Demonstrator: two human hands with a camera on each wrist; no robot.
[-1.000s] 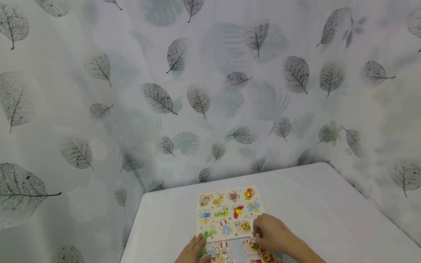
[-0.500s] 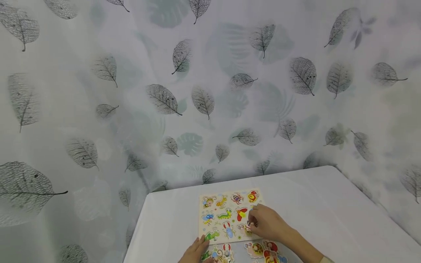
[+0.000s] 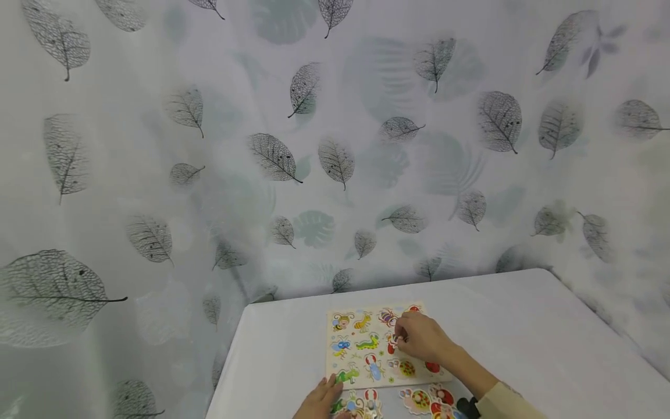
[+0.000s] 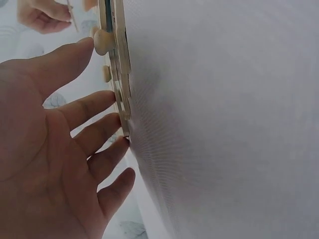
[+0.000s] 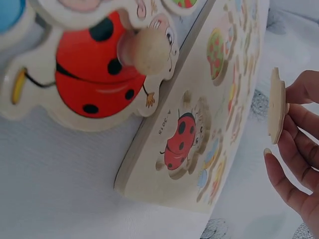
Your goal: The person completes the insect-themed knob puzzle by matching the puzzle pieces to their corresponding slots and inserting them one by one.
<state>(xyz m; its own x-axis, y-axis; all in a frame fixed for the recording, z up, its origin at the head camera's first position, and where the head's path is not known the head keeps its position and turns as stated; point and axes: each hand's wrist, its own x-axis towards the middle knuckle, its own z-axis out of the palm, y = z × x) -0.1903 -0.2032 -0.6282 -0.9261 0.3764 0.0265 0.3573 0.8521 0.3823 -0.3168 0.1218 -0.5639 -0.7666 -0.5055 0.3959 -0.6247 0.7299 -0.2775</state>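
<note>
My right hand (image 3: 423, 336) is over the right side of a wooden insect puzzle board (image 3: 413, 382). It pinches a puzzle piece (image 5: 276, 107), seen edge-on in the right wrist view and raised off the board; its picture is hidden. At the board's near left corner lies my left hand (image 3: 320, 398), fingers extended. In the left wrist view those fingertips meet the board's edge, and the thumb is at a round wooden knob (image 4: 103, 42). A ladybug piece (image 5: 94, 64) with a knob lies beside the board, near a ladybug-printed recess (image 5: 182, 142).
Loose knobbed pieces lie in front of the board, one group (image 3: 356, 406) by the left hand and another (image 3: 420, 400) to the right. The white table (image 3: 513, 326) extends to both sides. A leaf-patterned curtain (image 3: 314, 256) hangs behind it.
The right hand has moved from the board's near right corner farther up over it, holding a piece. The left hand stays at the near left corner. The head view has shifted slightly.
</note>
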